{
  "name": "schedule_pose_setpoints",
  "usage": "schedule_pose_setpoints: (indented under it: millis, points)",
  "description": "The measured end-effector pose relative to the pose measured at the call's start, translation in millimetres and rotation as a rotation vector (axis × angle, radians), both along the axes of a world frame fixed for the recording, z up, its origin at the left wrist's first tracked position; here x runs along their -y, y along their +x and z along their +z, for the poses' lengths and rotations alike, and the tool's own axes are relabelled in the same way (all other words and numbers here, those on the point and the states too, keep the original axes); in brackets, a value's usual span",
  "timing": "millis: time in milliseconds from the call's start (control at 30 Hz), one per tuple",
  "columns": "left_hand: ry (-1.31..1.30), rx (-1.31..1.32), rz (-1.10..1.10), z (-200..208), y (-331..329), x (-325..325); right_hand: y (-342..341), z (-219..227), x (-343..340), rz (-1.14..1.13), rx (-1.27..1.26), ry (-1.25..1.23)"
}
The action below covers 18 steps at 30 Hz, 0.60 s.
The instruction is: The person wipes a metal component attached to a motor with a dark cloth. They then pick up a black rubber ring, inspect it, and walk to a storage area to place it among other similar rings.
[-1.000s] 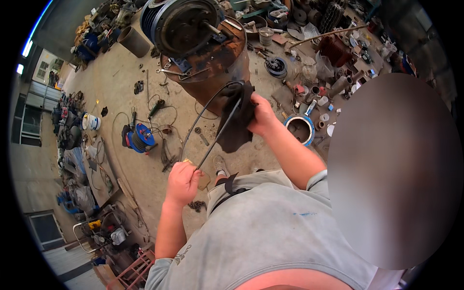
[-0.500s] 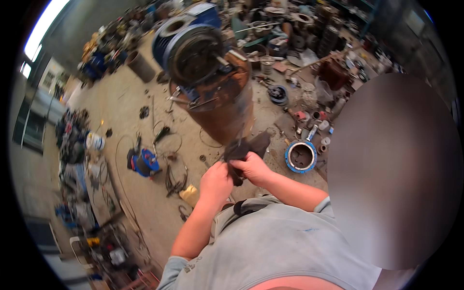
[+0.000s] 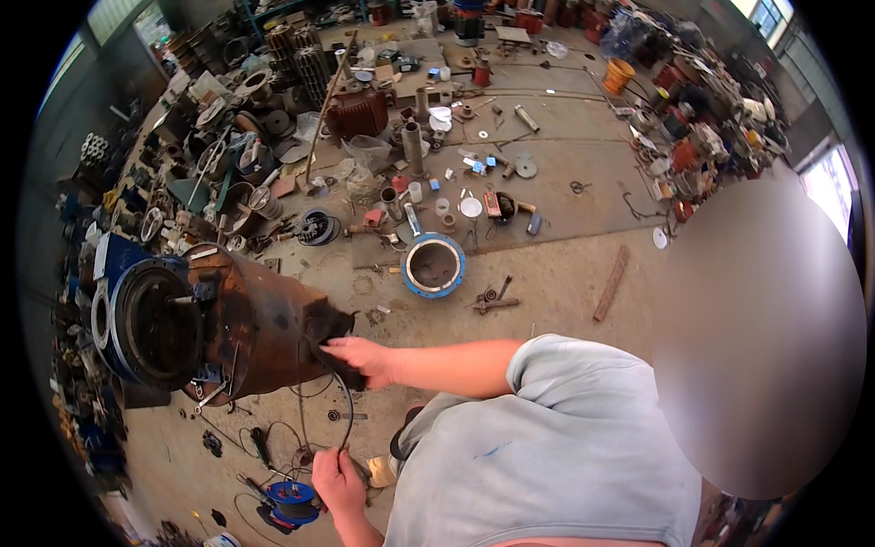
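Covering much of the right side, a blurred grey oval [image 3: 761, 337] blots out whatever lies behind it and part of the person's shoulder. The left forearm is cut off by the lower edge, so only the left hand [image 3: 339, 483] and a short stretch of wrist show. That hand is a loose fist, its fingers curled around the lower part of a dark cord [image 3: 349, 410]; the fingertips are turned out of sight. From there the cord bends up to the right hand [image 3: 363, 357], where its upper part disappears into a dark cloth [image 3: 330, 330]. Whether the cord runs right through the folds cannot be seen.

The right arm reaches almost level across the view from the grey shirt [image 3: 547, 456], back of the hand up, fingers pointing left. They grip the cloth, though their tips are partly lost against it. The cloth hangs in front of the rusty drum [image 3: 269, 319]; contact between the 2 is hard to judge. A 2nd thin strand near the cord may or may not belong to it.

On the drum lies a blue machine [image 3: 146, 319] with a round dark face. A blue reel [image 3: 293, 503] sits on the floor [image 3: 565, 283] near the left hand, and a blue-rimmed ring [image 3: 460, 265] lies beyond the right forearm.
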<state>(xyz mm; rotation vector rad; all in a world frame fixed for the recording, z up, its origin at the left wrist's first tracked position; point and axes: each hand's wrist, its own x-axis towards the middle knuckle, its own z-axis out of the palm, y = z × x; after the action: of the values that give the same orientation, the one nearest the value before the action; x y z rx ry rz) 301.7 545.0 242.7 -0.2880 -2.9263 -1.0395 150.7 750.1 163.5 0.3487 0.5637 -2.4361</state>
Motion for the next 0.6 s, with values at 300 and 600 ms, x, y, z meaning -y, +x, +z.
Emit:
schedule_pose_setpoints:
  millis: [300,600]
  points:
    - [0.147,0.292,-0.452,-13.1,-73.4,-31.5,57.6,-22.1,-39.5,-0.345,0.173,0.003]
    - [0.225,0.299,-0.874,-25.2,-113.6,-214.2,143.7,2.5,-150.4,-0.714,0.106,0.311]
